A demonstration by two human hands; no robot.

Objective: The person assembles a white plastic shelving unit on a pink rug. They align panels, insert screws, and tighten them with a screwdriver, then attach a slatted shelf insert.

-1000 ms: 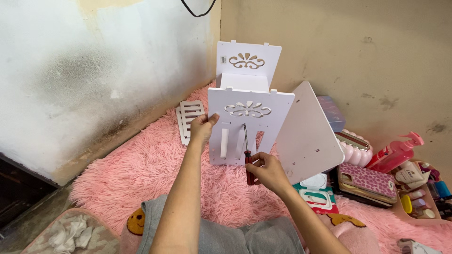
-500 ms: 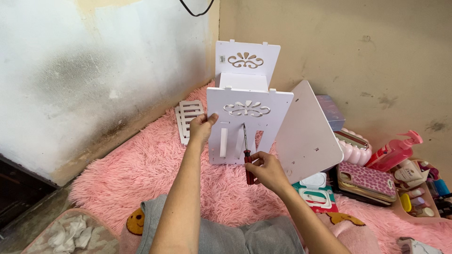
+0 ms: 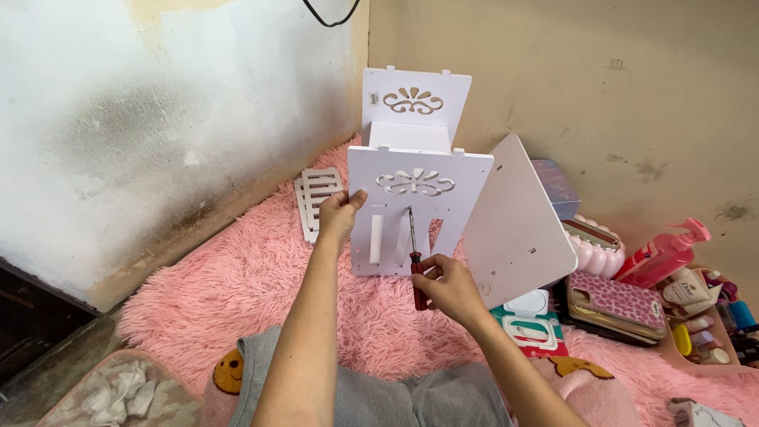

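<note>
A white carved panel (image 3: 417,208) with an ornamental cut-out stands upright on the pink shaggy rug (image 3: 237,292), part of a small white shelf unit (image 3: 413,111) set in the wall corner. My left hand (image 3: 341,212) grips the panel's left edge. My right hand (image 3: 449,286) holds a red-handled screwdriver (image 3: 415,269) upright, its shaft tip against the panel's face below the cut-out. A rounded white board (image 3: 515,224) leans against the unit on the right.
A slatted white piece (image 3: 318,198) lies on the rug to the left by the wall. On the right are a wet-wipes pack (image 3: 531,328), a pink patterned phone case (image 3: 615,302), a pink pump bottle (image 3: 662,255) and a tray of small cosmetics (image 3: 708,320).
</note>
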